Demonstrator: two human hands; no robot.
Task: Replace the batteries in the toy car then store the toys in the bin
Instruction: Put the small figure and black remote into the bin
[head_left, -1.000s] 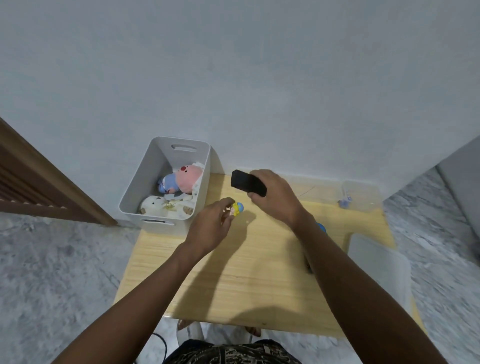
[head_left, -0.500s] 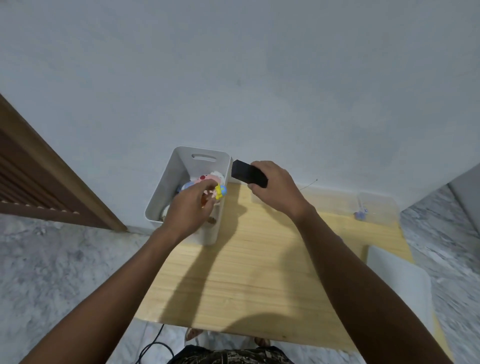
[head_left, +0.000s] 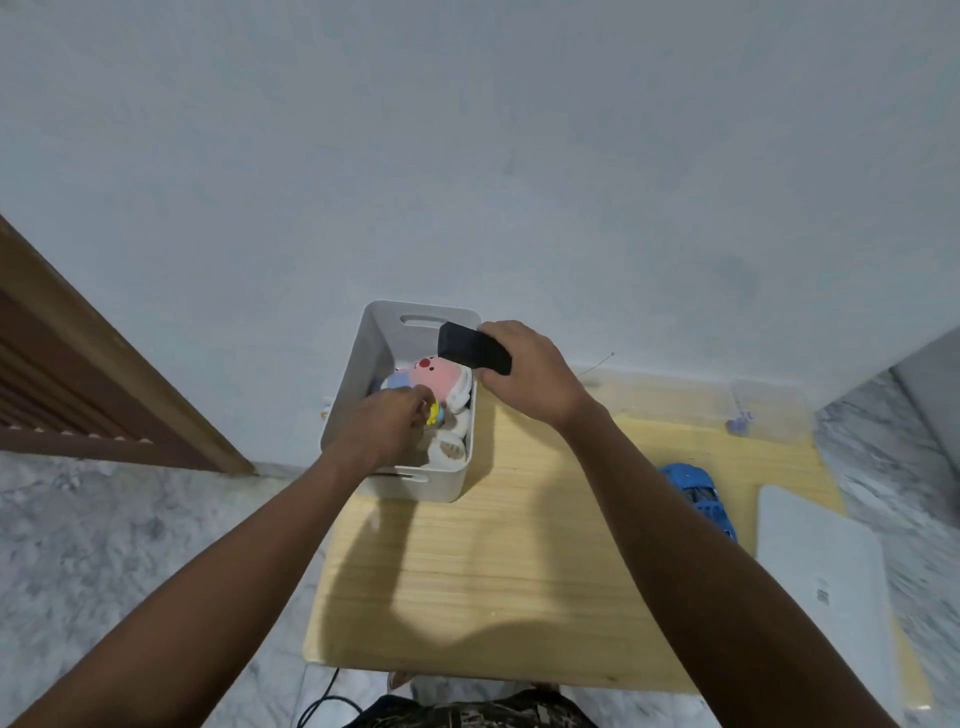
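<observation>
While the left hand pinches one small toy over the bin, the right hand grips one black remote.

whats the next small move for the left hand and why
Probably let go: the left hand is already inside the bin, pinching the small yellow toy just above the plush toys, so opening the fingers should drop it in. The right hand holds the black remote over the bin's rim.
</observation>
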